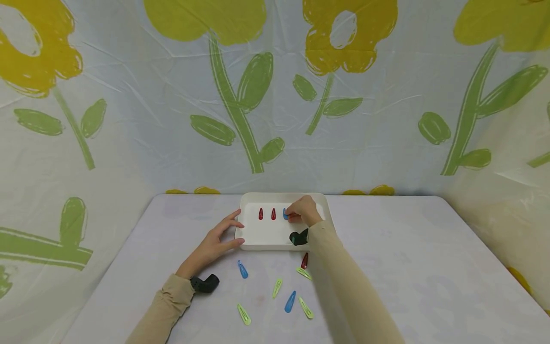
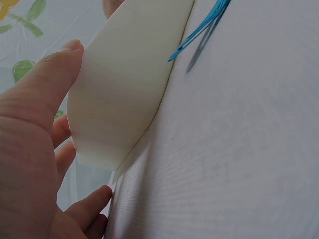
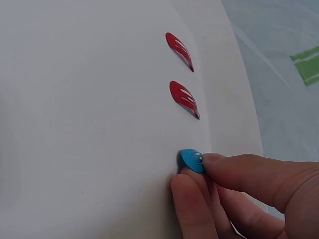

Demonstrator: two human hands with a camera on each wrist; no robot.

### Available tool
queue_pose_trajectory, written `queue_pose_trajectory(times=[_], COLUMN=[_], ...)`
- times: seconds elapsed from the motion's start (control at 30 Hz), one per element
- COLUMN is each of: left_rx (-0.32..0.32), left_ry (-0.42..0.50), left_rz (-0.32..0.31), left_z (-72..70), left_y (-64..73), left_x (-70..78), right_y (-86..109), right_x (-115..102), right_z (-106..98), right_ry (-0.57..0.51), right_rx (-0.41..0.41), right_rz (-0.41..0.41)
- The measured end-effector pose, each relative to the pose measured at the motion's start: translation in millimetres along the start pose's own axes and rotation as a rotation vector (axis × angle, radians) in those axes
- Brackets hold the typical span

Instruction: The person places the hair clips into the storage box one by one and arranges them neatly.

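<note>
blue slotted clip (image 3: 191,160) | pinched | inside rectangular white tray (image 1: 263,235)

Long beige sleeves (image 1: 354,284), creased left cuff (image 1: 178,287), black wrist cameras (image 1: 206,284) (one per arm), bare hands (image 1: 216,240)

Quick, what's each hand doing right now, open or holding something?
Left hand: open, fingers touching the left end of the white tray.
Right hand: closed, pinching a blue hair clip.
</note>
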State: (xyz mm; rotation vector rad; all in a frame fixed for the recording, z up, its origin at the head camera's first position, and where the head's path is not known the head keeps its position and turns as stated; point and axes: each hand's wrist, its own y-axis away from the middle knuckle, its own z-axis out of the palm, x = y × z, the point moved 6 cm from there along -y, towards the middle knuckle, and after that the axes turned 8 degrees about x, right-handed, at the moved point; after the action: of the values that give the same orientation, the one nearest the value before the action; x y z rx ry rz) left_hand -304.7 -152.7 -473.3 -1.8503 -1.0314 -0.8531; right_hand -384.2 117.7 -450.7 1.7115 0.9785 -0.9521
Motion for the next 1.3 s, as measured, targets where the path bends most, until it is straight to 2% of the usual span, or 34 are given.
queue_pose_trajectory(times=[0.2,0.5,0.77,1.03,1.3], left_rx=[0.0,0.004,0.0,0.001,0.004], left_ry=[-0.003,-0.008,-0.014,-0.006,-0.014], left_rz=[-0.019,-0.027,0.003,-0.033,-0.025], left_z=[0.4,0.3,-0.6,0.6,-0.3], left_y=[0.3,-0.5,-1.0,0.0,0.3], left_x=[-0.7,-0.4,1.3,-2.9,-3.4], right_y=[0.6,-1.7,-2.1,2.6,7.0], right_x=[1.3,-0.3,-1.1,0.0,-2.6], right_z=[-0.7,-0.8,-2.5,-4.8,-3.6], right_ry=[0.019,0.11,0.133,0.094,0.106], right_rx=[0.014,0.062,0.08,0.036,-0.076], right_rz=[-0.023,-0.022,-0.024,-0.039,-0.042])
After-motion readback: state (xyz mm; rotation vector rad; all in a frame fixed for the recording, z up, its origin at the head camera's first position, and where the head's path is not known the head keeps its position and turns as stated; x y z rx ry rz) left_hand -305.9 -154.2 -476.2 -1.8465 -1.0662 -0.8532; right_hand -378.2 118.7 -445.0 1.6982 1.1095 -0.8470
